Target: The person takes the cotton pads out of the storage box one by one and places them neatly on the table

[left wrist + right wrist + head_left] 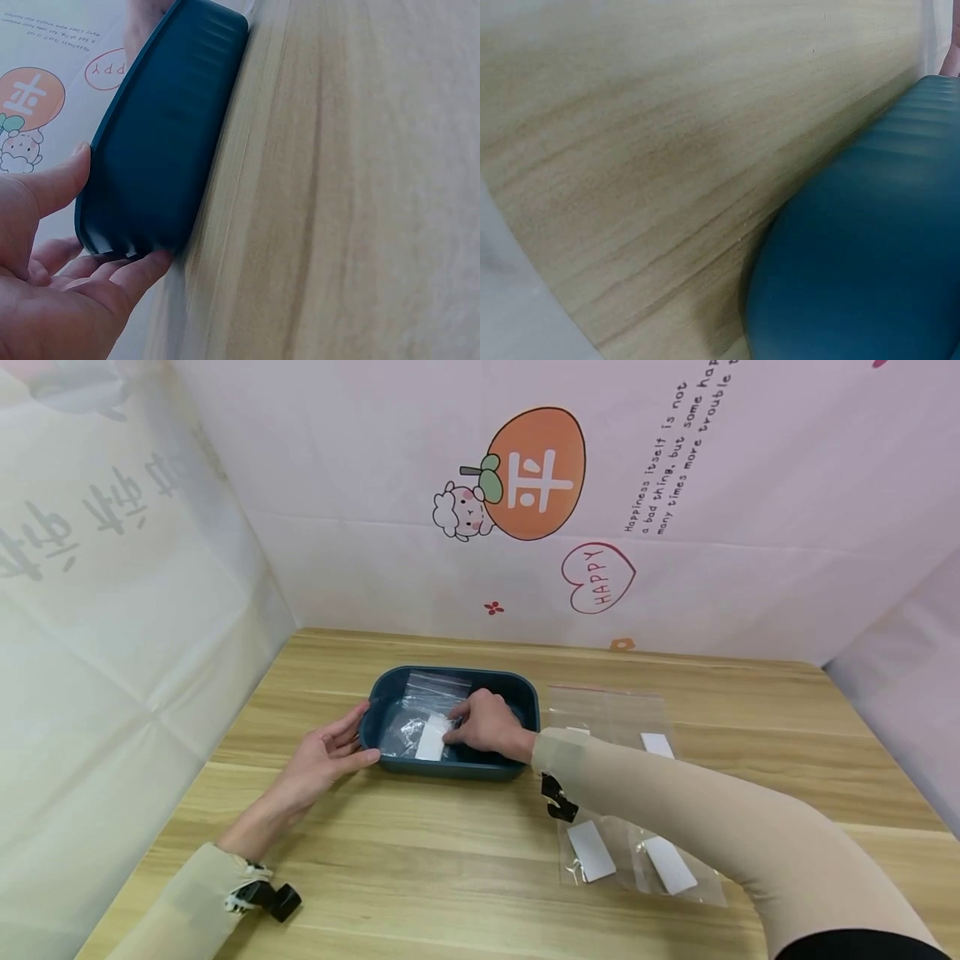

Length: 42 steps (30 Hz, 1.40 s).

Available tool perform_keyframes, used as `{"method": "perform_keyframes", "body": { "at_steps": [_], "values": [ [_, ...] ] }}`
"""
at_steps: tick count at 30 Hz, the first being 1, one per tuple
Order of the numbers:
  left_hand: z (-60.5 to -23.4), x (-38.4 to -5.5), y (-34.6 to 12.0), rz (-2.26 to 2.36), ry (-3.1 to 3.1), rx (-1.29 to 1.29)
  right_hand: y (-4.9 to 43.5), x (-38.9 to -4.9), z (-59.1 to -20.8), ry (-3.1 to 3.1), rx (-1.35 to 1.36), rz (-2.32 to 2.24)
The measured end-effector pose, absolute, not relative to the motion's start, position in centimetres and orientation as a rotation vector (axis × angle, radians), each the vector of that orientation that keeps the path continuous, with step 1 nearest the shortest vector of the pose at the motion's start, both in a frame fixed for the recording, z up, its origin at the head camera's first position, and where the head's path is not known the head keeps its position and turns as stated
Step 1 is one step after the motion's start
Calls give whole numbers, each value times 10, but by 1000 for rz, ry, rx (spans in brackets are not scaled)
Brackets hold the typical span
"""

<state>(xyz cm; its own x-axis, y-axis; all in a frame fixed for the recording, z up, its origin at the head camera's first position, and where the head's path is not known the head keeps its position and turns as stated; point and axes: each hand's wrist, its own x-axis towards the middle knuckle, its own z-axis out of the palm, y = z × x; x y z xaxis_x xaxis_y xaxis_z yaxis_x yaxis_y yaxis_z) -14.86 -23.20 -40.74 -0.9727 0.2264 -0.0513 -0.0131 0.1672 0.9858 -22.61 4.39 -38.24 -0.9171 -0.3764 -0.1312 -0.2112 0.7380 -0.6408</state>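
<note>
A dark teal bin (450,769) with rounded corners stands on the table. Inside lies a clear zip bag (437,687) with a small white rectangular piece (432,738) showing at its front. My left hand (318,762) holds the bin's left end, thumb at the front rim and fingers bent around the end wall, as the left wrist view also shows. My right hand (487,724) reaches into the bin and pinches the bag beside the white piece. Its fingers are hidden from the right wrist view, where the bin's outer wall (855,262) fills the lower right.
Right of the bin, clear plastic bags (611,702) lie flat on the wooden table (420,860), with several white rectangles such as one front piece (592,851). My right forearm crosses over them. A printed white curtain (375,568) rises behind the table.
</note>
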Motion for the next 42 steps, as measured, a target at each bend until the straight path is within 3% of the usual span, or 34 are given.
{"method": "perform_keyframes", "body": {
  "at_steps": [17, 28, 42],
  "values": [
    [-406, -149, -232, 1884, 2258, 196, 31, -225, -384, 2470, -570, -1401],
    [-406, -148, -232, 1885, 2252, 208, 20, -219, -381, 2290, -494, -1521],
    [-406, -146, -232, 1874, 2273, 223, 49, -214, -343, 2247, -482, -1570]
  ]
}}
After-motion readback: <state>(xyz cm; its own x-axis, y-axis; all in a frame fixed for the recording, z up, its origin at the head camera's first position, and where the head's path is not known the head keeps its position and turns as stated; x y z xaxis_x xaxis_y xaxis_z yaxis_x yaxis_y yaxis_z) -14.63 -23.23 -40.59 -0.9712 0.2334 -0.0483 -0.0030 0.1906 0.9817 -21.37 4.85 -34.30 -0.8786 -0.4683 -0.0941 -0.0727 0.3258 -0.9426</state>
